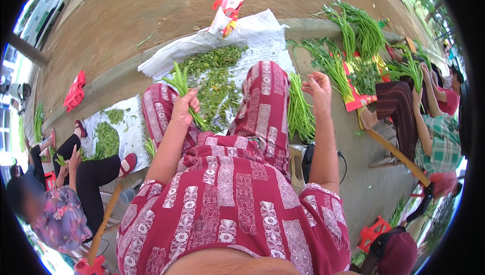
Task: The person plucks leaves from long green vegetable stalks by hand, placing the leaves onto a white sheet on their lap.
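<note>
My left hand [185, 109] is closed around a small bunch of green leaf-vegetable stems [180, 79], held slantwise above my left knee. Out to the right, my right hand [319, 90] is raised with its fingers loosely curled and a little apart; I see nothing in them. Just below it, a pile of long green stems [299, 112] lies on the pavement beside my right knee. Plucked leaves [216, 71] are spread in front of me on a white woven plastic sheet [267, 28], partly hidden by my knees.
A red-and-white bag [228, 11] stands at the sheet's far edge. More leafy stems [363, 28] lie at upper right, near a red-and-yellow sack [358, 102]. Seated people handle greens on both sides. At left, another white sheet [130, 123] holds leaves. A low curb [113, 70] runs beyond.
</note>
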Available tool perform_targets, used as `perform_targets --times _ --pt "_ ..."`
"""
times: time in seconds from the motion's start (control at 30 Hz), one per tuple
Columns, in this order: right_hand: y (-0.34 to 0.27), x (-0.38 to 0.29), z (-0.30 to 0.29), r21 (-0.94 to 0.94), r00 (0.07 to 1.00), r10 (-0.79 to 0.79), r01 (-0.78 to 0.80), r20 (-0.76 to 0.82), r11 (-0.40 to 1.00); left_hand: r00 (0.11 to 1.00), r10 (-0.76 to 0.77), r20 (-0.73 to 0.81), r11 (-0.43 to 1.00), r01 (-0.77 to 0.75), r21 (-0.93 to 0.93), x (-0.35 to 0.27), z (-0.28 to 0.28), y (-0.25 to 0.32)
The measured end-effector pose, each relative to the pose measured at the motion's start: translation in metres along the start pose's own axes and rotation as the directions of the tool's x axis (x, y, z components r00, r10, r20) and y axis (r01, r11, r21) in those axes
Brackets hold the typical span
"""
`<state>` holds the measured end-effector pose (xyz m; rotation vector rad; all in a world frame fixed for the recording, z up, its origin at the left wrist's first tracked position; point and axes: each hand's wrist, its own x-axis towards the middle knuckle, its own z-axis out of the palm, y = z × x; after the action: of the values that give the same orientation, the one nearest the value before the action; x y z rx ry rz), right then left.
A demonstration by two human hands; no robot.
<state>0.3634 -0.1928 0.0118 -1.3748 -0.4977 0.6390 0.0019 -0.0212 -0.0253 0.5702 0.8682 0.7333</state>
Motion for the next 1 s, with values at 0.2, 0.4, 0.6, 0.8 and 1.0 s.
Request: perform_targets --times 0.2,0.4,0.6,0.8,1.0 --pt "0.048 -0.032 -0.164 -0.437 0.931 0.183 -0.314 -0.316 0.843 1.0 -0.012 0.007 1.0 0.012 -0.022 0.001 -0.013 -0.005" --pt "0.092 -0.118 -0.235 -0.891 0.932 -0.137 -0.267 -0.336 0.367 0.999 -0.039 -0.019 0.999 0.039 -0.013 0.0 -0.007 -0.005" --pt "0.13 -0.168 -0.232 -0.938 0.942 -0.104 -0.298 -0.319 0.179 0.998 -0.04 -0.042 0.999 0.04 -0.001 -0.003 -0.002 -0.004" --pt "0.152 -0.179 -0.222 -0.924 0.927 0.011 -0.374 -0.374 0.082 0.997 -0.05 -0.053 0.999 0.05 -0.011 -0.006 -0.008 -0.006" --pt "0.154 -0.19 -0.211 -0.913 0.897 -0.167 -0.401 -0.408 0.076 0.996 -0.046 -0.077 0.999 0.044 -0.019 -0.005 -0.014 -0.01"
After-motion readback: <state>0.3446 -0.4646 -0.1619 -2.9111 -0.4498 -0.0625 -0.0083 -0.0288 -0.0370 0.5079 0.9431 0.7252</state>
